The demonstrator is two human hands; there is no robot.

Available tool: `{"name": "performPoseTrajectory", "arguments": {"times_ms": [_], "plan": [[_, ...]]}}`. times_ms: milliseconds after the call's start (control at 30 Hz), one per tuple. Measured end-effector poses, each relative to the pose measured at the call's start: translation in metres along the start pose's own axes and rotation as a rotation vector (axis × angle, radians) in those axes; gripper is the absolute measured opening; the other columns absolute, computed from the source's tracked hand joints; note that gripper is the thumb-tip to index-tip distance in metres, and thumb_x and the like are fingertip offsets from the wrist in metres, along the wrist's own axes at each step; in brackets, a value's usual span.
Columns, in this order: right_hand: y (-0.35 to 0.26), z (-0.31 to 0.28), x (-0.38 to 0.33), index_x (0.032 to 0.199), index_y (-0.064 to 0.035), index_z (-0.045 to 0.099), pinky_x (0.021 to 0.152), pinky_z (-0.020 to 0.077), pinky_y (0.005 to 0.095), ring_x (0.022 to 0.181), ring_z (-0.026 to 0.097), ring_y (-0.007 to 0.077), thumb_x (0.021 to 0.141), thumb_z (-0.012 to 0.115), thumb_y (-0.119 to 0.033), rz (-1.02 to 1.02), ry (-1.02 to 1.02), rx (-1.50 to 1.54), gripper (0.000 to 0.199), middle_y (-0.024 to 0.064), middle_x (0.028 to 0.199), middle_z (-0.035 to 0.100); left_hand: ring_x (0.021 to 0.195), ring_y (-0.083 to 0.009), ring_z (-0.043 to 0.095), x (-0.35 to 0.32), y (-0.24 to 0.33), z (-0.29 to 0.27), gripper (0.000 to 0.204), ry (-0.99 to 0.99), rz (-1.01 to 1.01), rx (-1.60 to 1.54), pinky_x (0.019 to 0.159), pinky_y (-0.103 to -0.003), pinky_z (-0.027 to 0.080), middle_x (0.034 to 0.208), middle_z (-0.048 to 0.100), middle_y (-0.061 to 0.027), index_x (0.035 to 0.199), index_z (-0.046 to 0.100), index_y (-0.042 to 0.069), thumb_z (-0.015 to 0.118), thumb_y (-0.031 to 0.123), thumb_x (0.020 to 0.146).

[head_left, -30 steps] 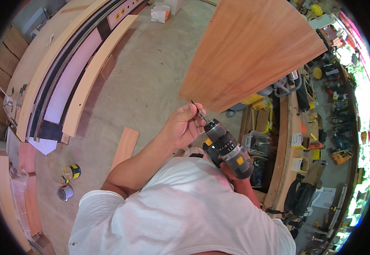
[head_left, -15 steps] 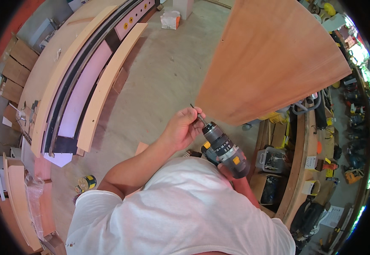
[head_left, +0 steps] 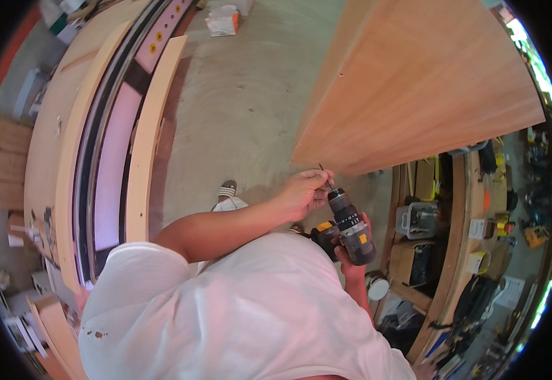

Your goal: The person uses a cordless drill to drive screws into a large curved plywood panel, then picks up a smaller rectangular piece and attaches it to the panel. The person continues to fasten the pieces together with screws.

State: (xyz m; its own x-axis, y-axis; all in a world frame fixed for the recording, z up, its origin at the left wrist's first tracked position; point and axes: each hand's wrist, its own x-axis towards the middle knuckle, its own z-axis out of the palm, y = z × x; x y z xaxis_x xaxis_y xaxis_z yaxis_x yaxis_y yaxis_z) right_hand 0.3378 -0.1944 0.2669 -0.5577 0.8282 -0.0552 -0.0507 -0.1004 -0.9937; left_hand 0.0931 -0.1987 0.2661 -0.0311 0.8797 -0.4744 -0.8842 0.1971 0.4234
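Note:
A dark grey and black cordless drill [head_left: 355,234] with yellow accents is held in front of my body, its chuck [head_left: 337,195] pointing away and slightly left. My right hand [head_left: 350,254] is wrapped round its grip, mostly hidden behind the drill body. The black and yellow battery [head_left: 323,235] shows to its left. A thin dark drill bit [head_left: 323,168] sticks out beyond the chuck. Fingers of my left hand [head_left: 305,194] pinch that bit just ahead of the chuck. How far the bit sits inside the jaws is hidden.
A large wooden panel [head_left: 428,95] stands close ahead on the right. On the left lies a long bench with a pale wooden rail [head_left: 152,139]. To the right, a wooden shelf holds a clear plastic bin [head_left: 416,220] and tools. A white-and-orange bag [head_left: 222,21] lies on the floor far ahead.
Both hands and the drill have shifted right in view, and the drill points more straight ahead. My view has turned, and a striped sandal now shows on the floor. The grips are unchanged.

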Motion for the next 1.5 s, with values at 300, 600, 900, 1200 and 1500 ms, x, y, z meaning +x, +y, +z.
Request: {"name": "performPoseTrajectory", "arguments": {"times_ms": [300, 600, 900, 1200, 1500], "plan": [[0.068, 0.125, 0.022, 0.157, -0.0001, 0.013, 0.088, 0.0524, 0.0361, 0.090, 0.066, 0.0182, 0.075, 0.078, -0.007, -0.090, 0.406, -0.062, 0.105, 0.0103, 0.109, 0.064, 0.075, -0.0073, 0.056, 0.065, 0.054, -0.063, 0.020, -0.051, -0.290, 0.315, 0.068, -0.028, 0.046, 0.092, 0.064, 0.0060, 0.109, 0.065, 0.012, 0.055, 0.029, 0.105], [0.153, 0.158, 0.047, 0.155, -0.0079, 0.019, 0.080, 0.0560, 0.0361, 0.085, 0.068, 0.0217, 0.076, 0.089, -0.032, -0.013, 0.561, 0.188, 0.108, 0.0186, 0.121, 0.062, 0.076, -0.0074, 0.057, 0.135, 0.032, -0.145, 0.020, -0.112, -0.452, 0.291, 0.070, -0.028, 0.048, 0.092, 0.063, 0.0055, 0.109, 0.065, 0.013, 0.054, 0.030, 0.105], [0.325, 0.113, 0.083, 0.155, -0.0093, 0.018, 0.078, 0.0557, 0.0371, 0.083, 0.066, 0.0222, 0.075, 0.089, -0.026, -0.055, 0.565, 0.258, 0.108, 0.0179, 0.117, 0.063, 0.076, -0.0080, 0.059, 0.251, -0.050, -0.265, 0.020, -0.179, -0.440, 0.186, 0.071, -0.029, 0.050, 0.090, 0.063, 0.0077, 0.107, 0.066, 0.017, 0.056, 0.034, 0.104], [0.468, 0.061, 0.127, 0.155, -0.0055, 0.022, 0.078, 0.0542, 0.0342, 0.086, 0.066, 0.0189, 0.073, 0.086, -0.017, -0.172, 0.520, 0.082, 0.105, 0.0106, 0.111, 0.063, 0.075, -0.0082, 0.058, 0.338, -0.092, -0.333, 0.022, -0.233, -0.165, 0.197, 0.070, -0.030, 0.049, 0.088, 0.064, 0.0053, 0.108, 0.066, 0.013, 0.058, 0.033, 0.103], [0.488, 0.046, 0.165, 0.152, -0.0019, 0.031, 0.092, 0.0512, 0.0321, 0.100, 0.065, 0.0186, 0.076, 0.073, 0.002, -0.273, 0.468, -0.146, 0.087, 0.0101, 0.116, 0.063, 0.088, -0.0159, 0.062, 0.372, -0.076, -0.340, 0.025, -0.301, -0.050, 0.209, 0.078, -0.037, 0.053, 0.095, 0.065, -0.0004, 0.110, 0.061, 0.009, 0.055, 0.032, 0.104]]}}
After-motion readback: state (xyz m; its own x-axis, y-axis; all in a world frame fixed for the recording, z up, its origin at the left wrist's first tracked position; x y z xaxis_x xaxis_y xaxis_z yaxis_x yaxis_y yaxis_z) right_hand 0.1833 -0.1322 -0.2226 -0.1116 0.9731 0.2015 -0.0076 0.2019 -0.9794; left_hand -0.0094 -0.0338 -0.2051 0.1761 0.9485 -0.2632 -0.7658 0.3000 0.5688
